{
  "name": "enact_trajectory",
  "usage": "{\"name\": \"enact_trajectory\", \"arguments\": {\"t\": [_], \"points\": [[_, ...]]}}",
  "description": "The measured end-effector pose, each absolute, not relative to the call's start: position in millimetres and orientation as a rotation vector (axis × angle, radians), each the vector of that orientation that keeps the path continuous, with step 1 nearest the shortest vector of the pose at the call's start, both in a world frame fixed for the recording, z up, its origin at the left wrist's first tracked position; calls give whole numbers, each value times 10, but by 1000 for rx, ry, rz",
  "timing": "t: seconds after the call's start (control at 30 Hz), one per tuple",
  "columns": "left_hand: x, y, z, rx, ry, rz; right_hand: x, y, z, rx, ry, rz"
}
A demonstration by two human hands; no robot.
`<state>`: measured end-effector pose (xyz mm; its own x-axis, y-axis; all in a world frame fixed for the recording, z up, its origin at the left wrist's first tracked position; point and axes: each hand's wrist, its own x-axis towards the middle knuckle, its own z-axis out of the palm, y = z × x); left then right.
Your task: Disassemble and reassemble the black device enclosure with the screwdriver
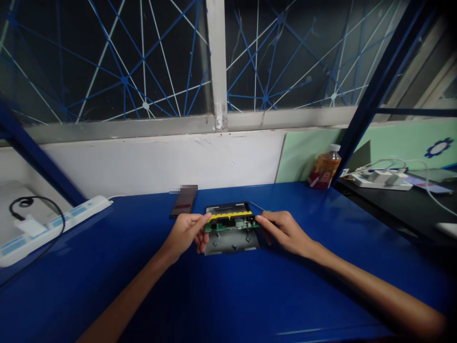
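A green circuit board [232, 223] with a yellow strip and black connectors along it is held up between my two hands. My left hand [186, 232] pinches its left end with thumb and fingers. At the right end, my right hand [283, 229] grips the board between thumb and fingers. Below and behind the board lies a dark plastic casing [232, 245] with small posts inside, on the blue table [228, 295]. A thin rod, perhaps a screwdriver [257, 206], lies just beyond my right hand, partly hidden by it.
A dark flat phone-like slab [184, 201] lies behind my left hand. White power strips [57, 228] run along the left side, with a black cable plugged in. At the back right stands a bottle [324, 166] beside a blue frame post [378, 95]. White cables and another power strip [382, 180] lie further right.
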<state>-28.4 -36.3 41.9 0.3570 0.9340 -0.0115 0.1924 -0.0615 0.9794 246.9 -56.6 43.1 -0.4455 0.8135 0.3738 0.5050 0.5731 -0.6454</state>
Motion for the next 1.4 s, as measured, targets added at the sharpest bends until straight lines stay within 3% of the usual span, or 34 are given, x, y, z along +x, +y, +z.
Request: {"name": "enact_trajectory", "arguments": {"t": [0.47,0.7,1.0,1.4], "points": [[-281,-343,405,1633,1018,780,2417,-784,316,-683,-2403,-125],[-275,-355,409,1542,963,739,2455,-724,269,-799,-2389,-209],[-273,-372,479,1507,892,774,2491,-615,283,-953,-2283,114],[-240,-471,495,1555,784,817,2444,-601,339,-1117,-1930,895]]}}
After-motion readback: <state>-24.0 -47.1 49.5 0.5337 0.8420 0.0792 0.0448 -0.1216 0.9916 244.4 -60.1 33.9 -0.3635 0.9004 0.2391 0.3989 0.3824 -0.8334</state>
